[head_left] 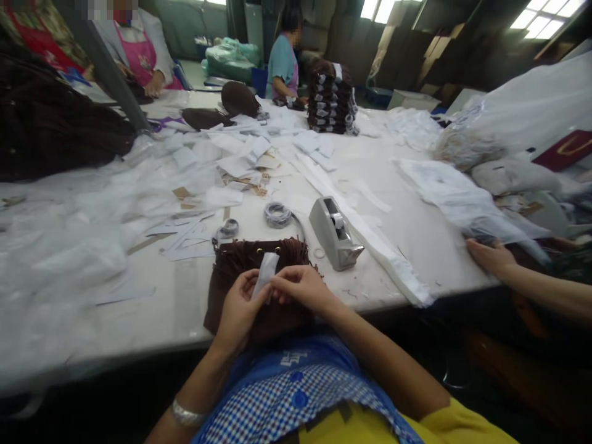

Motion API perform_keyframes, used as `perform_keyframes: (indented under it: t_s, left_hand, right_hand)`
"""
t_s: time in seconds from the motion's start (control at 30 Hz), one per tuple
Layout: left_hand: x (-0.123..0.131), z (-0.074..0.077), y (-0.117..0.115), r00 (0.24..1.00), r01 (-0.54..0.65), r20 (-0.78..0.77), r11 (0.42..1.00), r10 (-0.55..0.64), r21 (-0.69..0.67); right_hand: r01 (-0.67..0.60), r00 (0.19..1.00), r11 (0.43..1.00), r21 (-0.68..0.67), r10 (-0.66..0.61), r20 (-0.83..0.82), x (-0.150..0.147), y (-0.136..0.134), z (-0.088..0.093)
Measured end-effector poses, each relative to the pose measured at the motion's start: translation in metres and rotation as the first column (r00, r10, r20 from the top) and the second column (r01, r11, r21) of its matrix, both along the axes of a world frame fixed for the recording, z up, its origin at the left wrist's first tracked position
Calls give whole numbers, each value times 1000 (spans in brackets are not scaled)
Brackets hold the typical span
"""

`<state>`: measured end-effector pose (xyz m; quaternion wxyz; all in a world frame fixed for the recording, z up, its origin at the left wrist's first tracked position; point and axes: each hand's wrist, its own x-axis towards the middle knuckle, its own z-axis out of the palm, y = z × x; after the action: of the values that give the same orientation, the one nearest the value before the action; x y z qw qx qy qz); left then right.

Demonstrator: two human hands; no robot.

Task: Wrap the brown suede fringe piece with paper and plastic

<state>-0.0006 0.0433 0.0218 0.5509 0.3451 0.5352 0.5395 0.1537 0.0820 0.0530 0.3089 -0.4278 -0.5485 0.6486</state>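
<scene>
A dark brown fringed bag [222,290] lies at the table's front edge, close against my body. Over it, my left hand [243,302] pinches a small strip of white wrapping [267,268], which sticks up between thumb and fingers. The fingertips of my right hand [300,287] meet the strip's lower right side, thumb and forefinger pressed together. Two gold-coloured eyelets show on the bag beside the strip. Behind the bag, a wrapped coil of strap [277,214] and a smaller wrapped coil [228,229] rest on the table.
A grey tape dispenser [335,234] stands right of the bag. A long white folded strip [370,240] runs diagonally behind it. Clear plastic and paper scraps [78,228] cover the left side. Brown stacked pieces [330,98] stand farther back. A co-worker's hand [493,256] holds plastic at right.
</scene>
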Motion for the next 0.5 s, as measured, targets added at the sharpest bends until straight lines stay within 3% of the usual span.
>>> perform_keyframes:
  t_s: [0.13, 0.27, 0.4, 0.5]
  left_hand:
    - [-1, -2, -1, 1000, 21, 10, 1000, -21, 22]
    - [-3, -1, -1, 997, 29, 65, 998, -33, 56]
    - [-4, -3, -1, 984, -16, 177, 998, 5, 59]
    - [2, -19, 3, 989, -25, 144, 999, 19, 43]
  right_hand:
    - [15, 983, 999, -32, -9, 181, -10, 12, -9]
    - [-39, 934, 999, -30, 47, 353, -8, 18, -5]
    - [-161, 802, 984, 71, 88, 591, 4, 15, -6]
    - [-280, 701, 950, 139, 103, 706, 11, 33, -23]
